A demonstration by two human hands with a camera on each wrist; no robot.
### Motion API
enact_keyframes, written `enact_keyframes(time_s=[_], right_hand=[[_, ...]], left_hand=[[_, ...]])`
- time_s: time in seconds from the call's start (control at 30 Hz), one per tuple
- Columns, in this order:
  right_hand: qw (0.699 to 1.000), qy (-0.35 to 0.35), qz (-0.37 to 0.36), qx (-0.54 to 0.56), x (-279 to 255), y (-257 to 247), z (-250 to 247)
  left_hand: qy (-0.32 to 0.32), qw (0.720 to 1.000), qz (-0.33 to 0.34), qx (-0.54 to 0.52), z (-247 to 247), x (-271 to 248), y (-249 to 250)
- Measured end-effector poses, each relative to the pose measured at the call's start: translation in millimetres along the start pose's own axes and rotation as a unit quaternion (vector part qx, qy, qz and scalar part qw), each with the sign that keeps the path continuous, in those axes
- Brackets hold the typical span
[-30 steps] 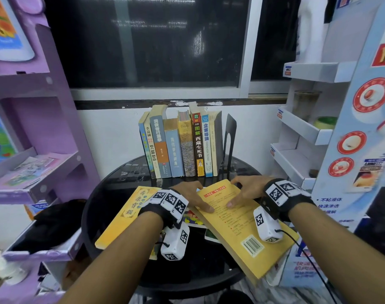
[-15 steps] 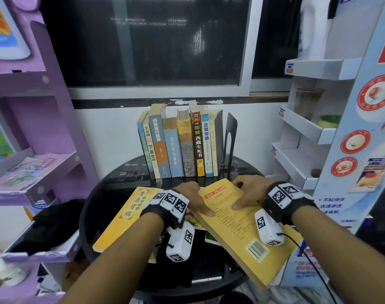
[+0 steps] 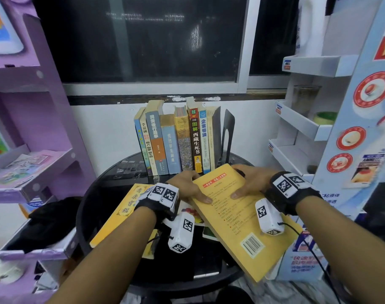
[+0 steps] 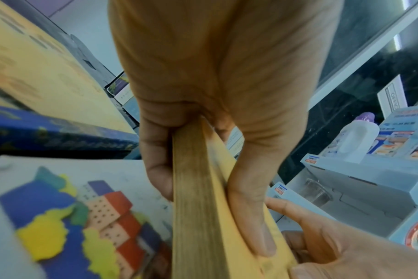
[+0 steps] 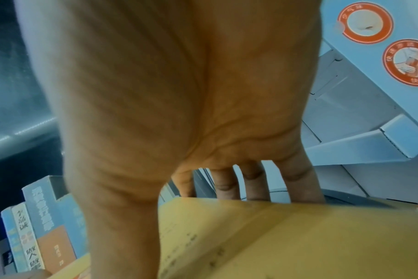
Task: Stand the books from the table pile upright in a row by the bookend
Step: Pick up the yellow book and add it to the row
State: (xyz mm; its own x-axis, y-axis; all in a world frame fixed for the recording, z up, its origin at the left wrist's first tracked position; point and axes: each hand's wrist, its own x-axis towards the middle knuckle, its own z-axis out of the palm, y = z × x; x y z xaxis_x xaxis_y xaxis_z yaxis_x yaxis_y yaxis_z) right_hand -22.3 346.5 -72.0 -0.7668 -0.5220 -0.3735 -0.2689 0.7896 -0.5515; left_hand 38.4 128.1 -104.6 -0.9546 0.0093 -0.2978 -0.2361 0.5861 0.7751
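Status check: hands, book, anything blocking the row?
Both hands, left and right, grip the yellow book, back cover up, far end raised. Row upright against bookend. More books flat on table; row's left end open.

Yellow book tilted off pile, eight books upright beside black bookend

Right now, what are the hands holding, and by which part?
Both grip the yellow book: left hand at its left edge, right hand at its far corner.
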Motion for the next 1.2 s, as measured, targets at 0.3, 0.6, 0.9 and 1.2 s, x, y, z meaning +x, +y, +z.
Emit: enact_keyframes(time_s=[0.3, 0.6, 0.9, 1.2], right_hand=[[0.995, 0.095, -0.032, 0.013, -6, -11, -22], [0.960, 0.241, -0.135, 0.053, -26, -41, -45], [0.894, 0.353, -0.247, 0.124, -22, -65, -26], [0.890, 0.340, -0.285, 0.107, -11, -70, -13]], left_hand=[[0.099, 0.979, 0.059, -0.168, -13, -14, 19], [0.230, 0.886, 0.182, -0.359, -39, -25, 47], [0.272, 0.824, 0.261, -0.424, -62, -26, 62], [0.233, 0.832, 0.266, -0.428, -65, -17, 35]])
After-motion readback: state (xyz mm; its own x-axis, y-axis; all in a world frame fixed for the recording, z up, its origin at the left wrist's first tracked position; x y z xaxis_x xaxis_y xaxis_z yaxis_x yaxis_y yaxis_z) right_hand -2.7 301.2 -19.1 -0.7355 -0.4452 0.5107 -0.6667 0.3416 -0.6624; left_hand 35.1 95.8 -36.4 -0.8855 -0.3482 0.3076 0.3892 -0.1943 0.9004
